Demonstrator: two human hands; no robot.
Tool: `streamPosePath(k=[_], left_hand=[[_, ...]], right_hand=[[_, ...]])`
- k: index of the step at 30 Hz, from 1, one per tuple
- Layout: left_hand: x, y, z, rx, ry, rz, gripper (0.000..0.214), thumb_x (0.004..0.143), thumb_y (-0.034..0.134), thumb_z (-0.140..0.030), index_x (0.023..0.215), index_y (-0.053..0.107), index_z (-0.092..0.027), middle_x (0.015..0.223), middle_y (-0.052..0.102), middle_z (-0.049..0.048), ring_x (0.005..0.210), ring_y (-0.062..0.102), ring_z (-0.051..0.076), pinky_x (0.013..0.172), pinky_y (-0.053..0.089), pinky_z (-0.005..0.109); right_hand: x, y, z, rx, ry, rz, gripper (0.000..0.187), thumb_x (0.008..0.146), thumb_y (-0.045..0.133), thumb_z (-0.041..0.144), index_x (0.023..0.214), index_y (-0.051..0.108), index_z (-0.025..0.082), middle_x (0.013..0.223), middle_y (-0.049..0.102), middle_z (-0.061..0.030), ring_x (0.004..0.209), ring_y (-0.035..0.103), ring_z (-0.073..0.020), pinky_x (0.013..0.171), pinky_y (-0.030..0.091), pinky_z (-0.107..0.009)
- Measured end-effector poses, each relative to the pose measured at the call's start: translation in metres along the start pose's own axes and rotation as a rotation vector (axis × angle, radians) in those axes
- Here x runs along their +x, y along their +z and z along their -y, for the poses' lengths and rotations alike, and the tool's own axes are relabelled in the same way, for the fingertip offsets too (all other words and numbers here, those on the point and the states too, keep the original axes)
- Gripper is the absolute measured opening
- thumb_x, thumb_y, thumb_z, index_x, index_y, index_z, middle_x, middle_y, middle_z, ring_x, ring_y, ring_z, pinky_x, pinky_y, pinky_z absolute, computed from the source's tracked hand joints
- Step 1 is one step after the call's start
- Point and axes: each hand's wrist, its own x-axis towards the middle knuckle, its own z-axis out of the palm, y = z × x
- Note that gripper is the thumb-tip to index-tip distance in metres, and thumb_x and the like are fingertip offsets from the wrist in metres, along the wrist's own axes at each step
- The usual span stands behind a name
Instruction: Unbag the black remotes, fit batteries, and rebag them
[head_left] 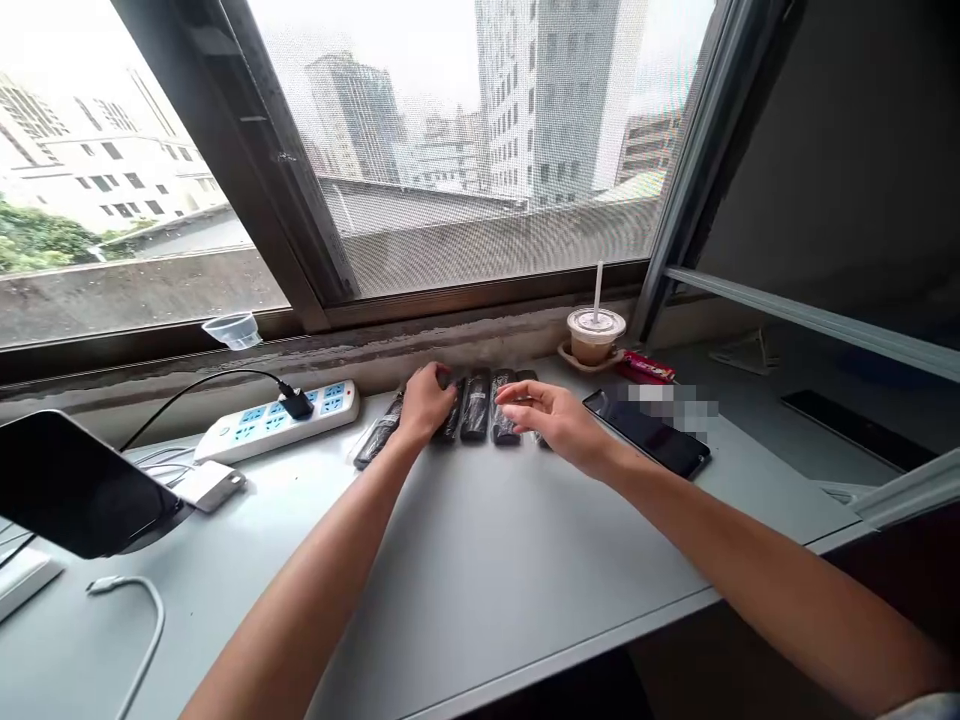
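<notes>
Several slim black packages in clear plastic lie in a row at the back of the desk, such as this black wrapped package (475, 408) between my hands. My left hand (426, 402) is closed over a black wrapped package (448, 425) in the left part of the row, its fingers partly hidden. At the left end, another wrapped package (377, 437) lies slanted. My right hand (553, 418) is held over the right end, thumb and fingers apart with nothing between them. It partly covers the packages there.
Left of the row are a white power strip (277, 422) with a black plug, a white adapter (212, 486) and a tablet (82, 485). To the right stand a lidded drink cup (595, 335) with a straw, a red packet (649, 367) and a black phone (652, 435).
</notes>
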Motion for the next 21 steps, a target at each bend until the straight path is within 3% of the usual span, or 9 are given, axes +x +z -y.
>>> streamPosePath(k=[3, 6, 9, 12, 15, 18, 21], left_hand=[[-0.011, -0.019, -0.003, 0.156, 0.052, -0.019, 0.034, 0.091, 0.064, -0.028, 0.123, 0.070, -0.019, 0.134, 0.067, 0.0146, 0.128, 0.062, 0.032, 0.109, 0.048, 0.039], [-0.026, -0.047, 0.000, 0.324, 0.017, -0.019, 0.045, 0.096, 0.057, -0.040, 0.135, 0.063, -0.018, 0.143, 0.060, 0.0197, 0.138, 0.053, 0.040, 0.111, 0.046, 0.049], [-0.045, -0.075, 0.009, 0.482, -0.093, 0.088, 0.056, 0.086, 0.066, -0.046, 0.128, 0.063, -0.009, 0.134, 0.063, 0.0310, 0.132, 0.055, 0.052, 0.102, 0.048, 0.059], [-0.062, -0.094, 0.018, 0.554, -0.178, 0.224, 0.050, 0.081, 0.067, -0.043, 0.119, 0.063, -0.011, 0.116, 0.072, 0.0290, 0.113, 0.068, 0.051, 0.087, 0.054, 0.053], [-0.074, -0.107, 0.023, 0.561, -0.183, 0.271, 0.057, 0.081, 0.064, -0.040, 0.130, 0.055, -0.012, 0.115, 0.074, 0.0242, 0.109, 0.072, 0.043, 0.082, 0.054, 0.044], [-0.080, -0.122, 0.027, 0.457, -0.138, 0.187, 0.074, 0.080, 0.068, -0.041, 0.144, 0.043, -0.015, 0.122, 0.073, 0.0203, 0.109, 0.073, 0.038, 0.081, 0.054, 0.040], [-0.083, -0.137, 0.031, 0.209, -0.042, 0.002, 0.072, 0.077, 0.077, -0.045, 0.139, 0.049, -0.023, 0.125, 0.073, 0.0134, 0.099, 0.074, 0.031, 0.080, 0.056, 0.038]], right_hand=[[0.000, 0.000, 0.000, -0.009, -0.012, 0.006, 0.023, 0.087, 0.075, 0.037, 0.103, 0.075, 0.021, 0.126, 0.071, -0.0094, 0.104, 0.066, -0.0213, 0.088, 0.056, -0.035], [-0.001, 0.000, 0.000, -0.008, -0.023, 0.009, 0.022, 0.088, 0.074, 0.037, 0.103, 0.074, 0.021, 0.130, 0.070, -0.0093, 0.105, 0.066, -0.0214, 0.087, 0.056, -0.035], [-0.001, -0.001, -0.002, -0.012, -0.035, 0.019, 0.020, 0.089, 0.074, 0.038, 0.102, 0.075, 0.022, 0.130, 0.070, -0.0084, 0.104, 0.066, -0.0213, 0.087, 0.056, -0.035], [-0.001, -0.001, -0.004, -0.035, -0.047, 0.043, 0.018, 0.091, 0.073, 0.038, 0.101, 0.076, 0.023, 0.125, 0.072, -0.0074, 0.102, 0.067, -0.0208, 0.087, 0.056, -0.034], [-0.001, -0.001, -0.007, -0.052, -0.045, 0.050, 0.018, 0.092, 0.072, 0.038, 0.102, 0.076, 0.023, 0.119, 0.073, -0.0072, 0.101, 0.067, -0.0208, 0.086, 0.056, -0.034], [0.000, -0.001, -0.009, -0.069, -0.027, 0.031, 0.018, 0.092, 0.072, 0.037, 0.102, 0.076, 0.023, 0.115, 0.073, -0.0070, 0.100, 0.066, -0.0208, 0.083, 0.057, -0.033], [0.001, -0.002, -0.009, -0.036, 0.012, 0.017, 0.017, 0.092, 0.072, 0.036, 0.103, 0.076, 0.023, 0.112, 0.072, -0.0064, 0.100, 0.067, -0.0211, 0.079, 0.058, -0.032]])
